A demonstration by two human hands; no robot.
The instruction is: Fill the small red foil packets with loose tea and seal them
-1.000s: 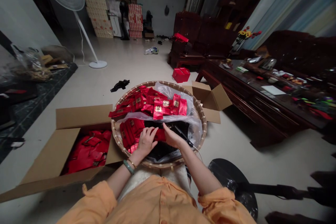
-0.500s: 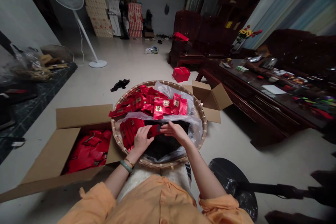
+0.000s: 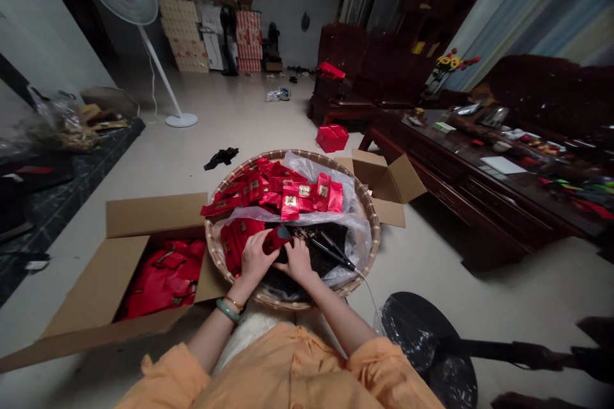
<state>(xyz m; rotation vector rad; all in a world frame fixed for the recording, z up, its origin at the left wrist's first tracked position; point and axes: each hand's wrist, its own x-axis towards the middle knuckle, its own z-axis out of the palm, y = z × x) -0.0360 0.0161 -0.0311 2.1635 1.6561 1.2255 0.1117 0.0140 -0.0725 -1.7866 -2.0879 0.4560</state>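
A small red packet (image 3: 273,240) is tilted up over the wicker basket (image 3: 374,246), its dark mouth facing up and right. My left hand (image 3: 256,259) is closed around its left side. My right hand (image 3: 298,261) is at the packet's right edge, with fingers bent against it; the exact grip is partly hidden. Beneath both hands lies dark loose material like tea leaves (image 3: 278,281) on a clear plastic liner (image 3: 352,220). To the right of my right hand rest black tongs (image 3: 336,252) with a white cord, like a hand-held heat sealer.
Red packets with gold labels (image 3: 290,200) fill the basket's far half; more red packets (image 3: 235,243) lie at its left. An open carton (image 3: 96,281) of red packets stands left, another carton (image 3: 405,182) right. A black round base (image 3: 422,339) stands at lower right.
My right hand has moved down and left, from outstretched fingers at the packet's mouth to bent fingers at its edge. The black tongs, hidden before, now show. The packet is more upright.
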